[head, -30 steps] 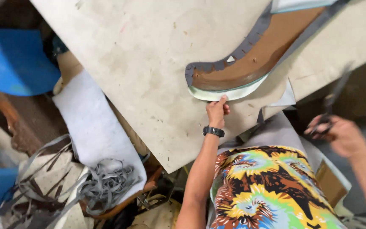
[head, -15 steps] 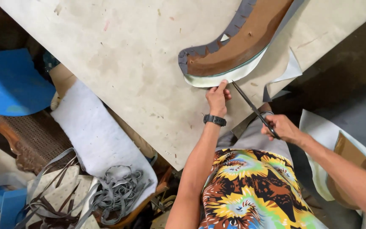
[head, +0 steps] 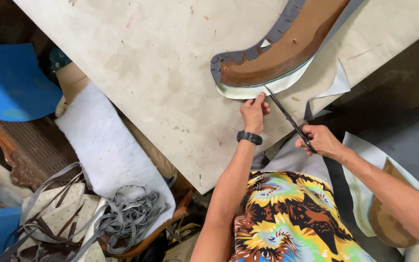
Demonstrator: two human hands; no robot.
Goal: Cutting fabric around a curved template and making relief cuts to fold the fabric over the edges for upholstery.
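The desk [head: 136,63] is a wide pale board, scuffed and spotted, and takes up most of what I can see. Across its far right part lies a long curved brown panel [head: 287,51] with a grey notched strip along its outer curve and a pale lining [head: 248,91] sticking out past its lower edge. The near end of the panel sits just above the person's hands.

The left hand [head: 254,110] lies flat beside that end, fingers pressing the pale lining down onto the desk. The right hand [head: 318,139] is closed through the handles of the scissors [head: 287,117], whose blades reach up to the lining right beside the left fingers; the blades look nearly shut.

A loose pale offcut [head: 333,90] lies at the desk edge to the right, so I judge some trimming is done there. Around the rounded near end the lining shows well past the brown edge, so that stretch looks left to cut.
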